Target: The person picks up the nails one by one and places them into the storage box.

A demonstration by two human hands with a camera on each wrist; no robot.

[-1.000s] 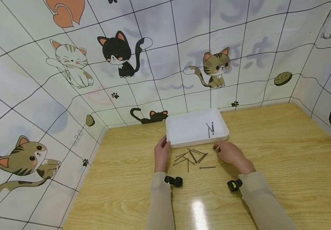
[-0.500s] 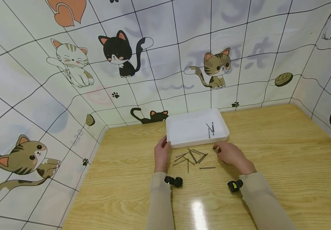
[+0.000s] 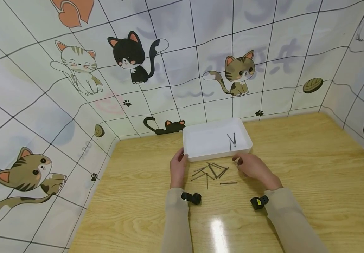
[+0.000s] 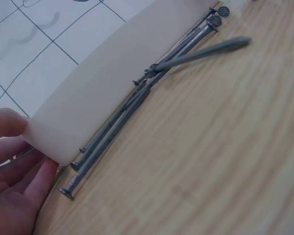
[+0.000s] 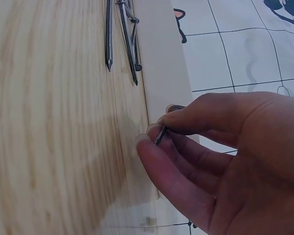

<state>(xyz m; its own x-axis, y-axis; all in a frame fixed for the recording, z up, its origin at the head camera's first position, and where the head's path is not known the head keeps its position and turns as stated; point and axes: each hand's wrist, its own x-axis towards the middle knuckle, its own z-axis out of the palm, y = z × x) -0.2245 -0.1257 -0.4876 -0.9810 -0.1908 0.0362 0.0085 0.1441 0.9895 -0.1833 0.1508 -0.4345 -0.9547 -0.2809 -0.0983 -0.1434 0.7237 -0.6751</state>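
Observation:
My left hand (image 3: 178, 170) grips the near left corner of a white shallow tray (image 3: 215, 155), thumb at the rim; in the left wrist view the fingers wrap the corner of the tray wall (image 4: 98, 78). In front of the tray's near right corner, my right hand (image 3: 255, 169) pinches a nail (image 5: 160, 135) between thumb and fingertips; its pointed end shows in the right wrist view, the rest is mostly hidden. Several steel nails (image 3: 212, 171) lie in a loose pile before the tray. A few more nails (image 3: 234, 140) lie inside it, toward the right.
A single nail (image 3: 228, 183) lies apart, nearer the person. The wooden table (image 3: 137, 203) meets a cat-patterned wall covering (image 3: 182, 70) behind the tray and at both sides. Each wrist wears a small black camera, such as the left one (image 3: 196, 198).
My right hand has shifted slightly to the left, closer to the tray's near edge. The left hand, the tray and the loose nails stay where they were.

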